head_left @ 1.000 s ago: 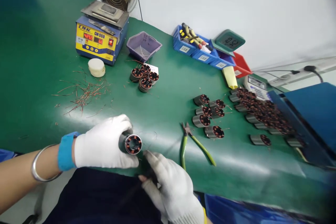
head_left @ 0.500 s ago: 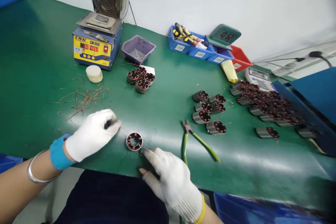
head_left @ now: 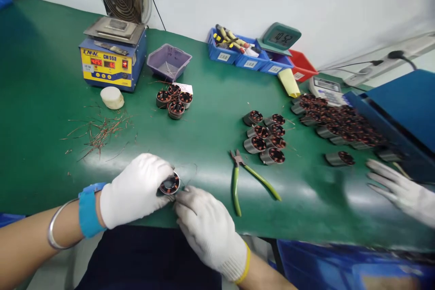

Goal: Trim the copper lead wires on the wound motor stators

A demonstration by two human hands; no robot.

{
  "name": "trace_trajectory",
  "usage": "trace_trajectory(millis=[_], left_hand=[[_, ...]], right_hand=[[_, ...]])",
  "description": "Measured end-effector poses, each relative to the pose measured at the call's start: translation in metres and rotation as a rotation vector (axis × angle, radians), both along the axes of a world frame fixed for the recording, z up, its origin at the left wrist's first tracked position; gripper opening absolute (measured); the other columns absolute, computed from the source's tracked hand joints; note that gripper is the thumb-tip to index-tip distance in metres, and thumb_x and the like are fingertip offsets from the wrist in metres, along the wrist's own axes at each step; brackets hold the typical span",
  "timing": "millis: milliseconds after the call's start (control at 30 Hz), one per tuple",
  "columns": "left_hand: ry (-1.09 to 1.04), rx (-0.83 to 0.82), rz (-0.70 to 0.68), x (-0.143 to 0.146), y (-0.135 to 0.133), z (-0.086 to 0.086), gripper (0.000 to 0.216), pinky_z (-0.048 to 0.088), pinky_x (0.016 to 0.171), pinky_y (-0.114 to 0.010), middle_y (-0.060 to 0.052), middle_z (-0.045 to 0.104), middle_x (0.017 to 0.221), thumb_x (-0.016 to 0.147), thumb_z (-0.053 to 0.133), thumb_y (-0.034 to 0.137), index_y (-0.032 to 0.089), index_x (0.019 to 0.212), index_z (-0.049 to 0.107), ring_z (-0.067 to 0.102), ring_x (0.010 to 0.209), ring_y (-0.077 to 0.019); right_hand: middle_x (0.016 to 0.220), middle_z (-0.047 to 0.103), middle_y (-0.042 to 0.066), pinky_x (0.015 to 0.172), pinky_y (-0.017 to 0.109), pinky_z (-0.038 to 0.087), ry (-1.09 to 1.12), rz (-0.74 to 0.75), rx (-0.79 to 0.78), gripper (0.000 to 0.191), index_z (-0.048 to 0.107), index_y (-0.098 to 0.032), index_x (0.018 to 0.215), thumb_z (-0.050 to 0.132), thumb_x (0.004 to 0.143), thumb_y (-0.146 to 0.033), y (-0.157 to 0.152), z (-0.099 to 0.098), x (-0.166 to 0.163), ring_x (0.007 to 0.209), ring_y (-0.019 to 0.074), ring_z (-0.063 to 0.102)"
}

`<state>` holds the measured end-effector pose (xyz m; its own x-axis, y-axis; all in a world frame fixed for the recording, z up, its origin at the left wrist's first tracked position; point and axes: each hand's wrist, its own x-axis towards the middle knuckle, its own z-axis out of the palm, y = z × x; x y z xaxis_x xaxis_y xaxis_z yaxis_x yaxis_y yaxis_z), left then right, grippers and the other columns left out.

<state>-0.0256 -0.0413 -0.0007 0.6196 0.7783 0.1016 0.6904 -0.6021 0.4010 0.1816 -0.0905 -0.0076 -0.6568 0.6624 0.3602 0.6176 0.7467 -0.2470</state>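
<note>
A motor stator point(head_left: 176, 181), a steel ring with copper windings, stands on the green bench close to its front edge. My gloved left hand point(head_left: 136, 190) has its fingers wrapped around the stator's left side. My gloved right hand point(head_left: 208, 226) is closed at the stator's lower right, fingertips pressed together. Thin lead wires rise beside those fingertips, but what they pinch is hidden. Green-handled diagonal cutters point(head_left: 238, 158) lie spread to the right of my right hand. Past them sits a group of several more stators point(head_left: 273, 156). Cut copper wire bits point(head_left: 102, 133) are scattered beyond my left hand.
A blue-and-yellow solder pot point(head_left: 107, 65) stands at the back left, near a purple tray point(head_left: 170, 59) and several stators point(head_left: 176, 108). Blue tool bins point(head_left: 222, 56) line the wall. At right, another person's gloved hand point(head_left: 397, 186) reaches over the bench near a lone stator point(head_left: 340, 158).
My left hand has moved right, from the wire scraps to grip the stator. My right hand's fingers have closed beside it. Another person's gloved hand has appeared at right.
</note>
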Motion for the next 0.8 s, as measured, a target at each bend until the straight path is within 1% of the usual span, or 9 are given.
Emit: trace_trajectory(millis=[133, 267, 367, 433, 500, 600, 667, 733, 800], left_hand=[[-0.028, -0.028, 0.003, -0.002, 0.000, -0.007, 0.017, 0.042, 0.067, -0.034, -0.005, 0.064, 0.081, 0.088, 0.054, 0.034, 0.018, 0.083, 0.058, 0.061, 0.074, -0.0221], [-0.063, -0.026, 0.001, -0.002, -0.002, -0.012, 0.023, 0.039, 0.063, -0.032, -0.004, 0.062, 0.077, 0.088, 0.056, 0.040, 0.019, 0.080, 0.055, 0.058, 0.069, -0.0203], [-0.091, 0.010, 0.026, -0.002, -0.003, -0.016, 0.025, 0.038, 0.064, -0.033, -0.003, 0.061, 0.076, 0.086, 0.058, 0.043, 0.019, 0.080, 0.053, 0.057, 0.068, -0.0201], [-0.080, 0.003, 0.034, -0.002, -0.004, -0.017, 0.026, 0.038, 0.062, -0.032, -0.003, 0.060, 0.074, 0.086, 0.058, 0.044, 0.019, 0.078, 0.053, 0.056, 0.065, -0.0198], [-0.074, -0.010, 0.042, -0.002, -0.004, -0.017, 0.026, 0.038, 0.062, -0.033, -0.003, 0.060, 0.073, 0.086, 0.058, 0.043, 0.019, 0.077, 0.053, 0.056, 0.064, -0.0201], [-0.091, -0.108, 0.101, 0.000, -0.004, -0.010, 0.025, 0.042, 0.064, -0.034, -0.005, 0.063, 0.076, 0.082, 0.061, 0.043, 0.018, 0.081, 0.056, 0.060, 0.068, -0.0223], [-0.174, -0.266, 0.183, 0.001, -0.001, -0.002, 0.045, 0.047, 0.071, -0.036, -0.007, 0.067, 0.092, 0.069, 0.072, 0.043, 0.017, 0.102, 0.058, 0.064, 0.080, -0.0249], [-0.306, -0.487, 0.212, 0.004, 0.005, 0.006, 0.073, 0.050, 0.078, -0.036, -0.008, 0.066, 0.108, 0.061, 0.076, 0.037, 0.017, 0.126, 0.049, 0.065, 0.090, -0.0247], [-0.452, -0.695, 0.215, 0.008, 0.015, 0.011, 0.070, 0.051, 0.076, -0.033, -0.005, 0.067, 0.102, 0.066, 0.069, 0.031, 0.018, 0.131, 0.047, 0.065, 0.085, -0.0203]], right_hand=[[0.084, 0.069, 0.001, 0.061, 0.026, 0.047, 0.151, 0.009, -0.271, 0.011, 0.059, -0.021, 0.085, 0.054, 0.078, -0.014, 0.004, 0.000, 0.004, 0.069, 0.0156, 0.062], [0.067, 0.062, -0.004, 0.051, 0.024, 0.038, 0.102, -0.317, -0.503, 0.015, 0.059, -0.023, 0.087, 0.065, 0.073, -0.024, 0.005, 0.008, 0.005, 0.055, 0.0128, 0.056], [0.072, 0.062, -0.004, 0.051, 0.023, 0.038, 0.071, -0.540, -0.593, 0.029, 0.060, -0.023, 0.101, 0.069, 0.074, -0.028, 0.006, 0.011, 0.002, 0.056, 0.0126, 0.058], [0.085, 0.066, -0.001, 0.055, 0.024, 0.039, 0.038, -0.516, -0.590, 0.032, 0.059, -0.024, 0.108, 0.068, 0.077, -0.027, 0.008, 0.011, 0.000, 0.063, 0.0138, 0.062], [0.093, 0.067, 0.001, 0.059, 0.025, 0.040, -0.003, -0.400, -0.538, 0.022, 0.062, -0.024, 0.105, 0.062, 0.083, -0.026, 0.011, 0.010, 0.001, 0.071, 0.0157, 0.064], [0.083, 0.067, 0.002, 0.062, 0.027, 0.039, -0.058, -0.252, -0.434, 0.011, 0.064, -0.022, 0.089, 0.054, 0.089, -0.024, 0.016, 0.007, 0.002, 0.072, 0.0172, 0.063], [0.077, 0.066, 0.001, 0.061, 0.026, 0.038, -0.073, -0.208, -0.369, 0.013, 0.063, -0.022, 0.083, 0.052, 0.089, -0.023, 0.019, 0.003, 0.003, 0.068, 0.0165, 0.061], [0.076, 0.065, 0.001, 0.060, 0.026, 0.037, -0.082, -0.185, -0.317, 0.013, 0.061, -0.021, 0.081, 0.051, 0.089, -0.023, 0.020, 0.000, 0.003, 0.066, 0.0160, 0.060], [0.074, 0.064, 0.001, 0.059, 0.026, 0.035, -0.083, -0.163, -0.259, 0.014, 0.060, -0.021, 0.080, 0.049, 0.090, -0.023, 0.019, -0.003, 0.002, 0.064, 0.0154, 0.059]])
